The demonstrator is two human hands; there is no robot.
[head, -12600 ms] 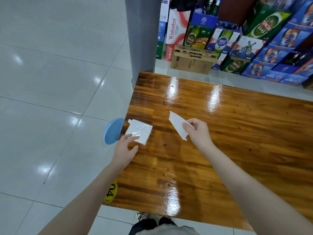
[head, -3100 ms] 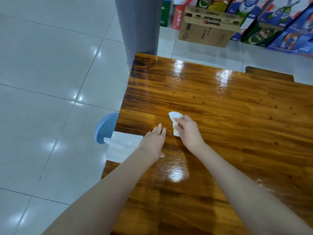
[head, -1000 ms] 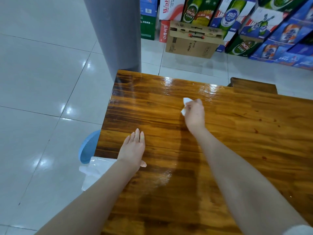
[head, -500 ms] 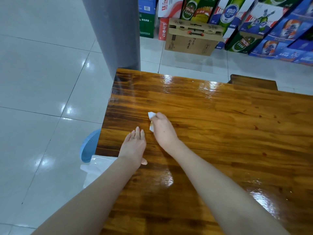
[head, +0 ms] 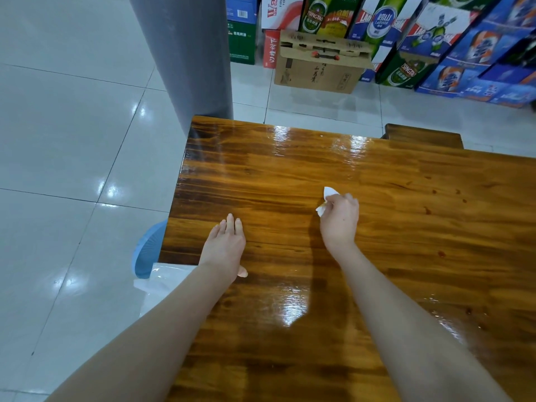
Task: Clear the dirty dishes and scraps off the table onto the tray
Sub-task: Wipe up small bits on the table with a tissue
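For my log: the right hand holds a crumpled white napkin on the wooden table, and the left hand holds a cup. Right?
No: the head view shows the left hand empty, flat on the table. The right hand does hold the napkin.

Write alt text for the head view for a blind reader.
The right hand grips a crumpled white tissue against a glossy wooden table, while the left hand rests flat near the table's left edge. A blue container shows beside that edge, and stacked drink cartons stand beyond the table.
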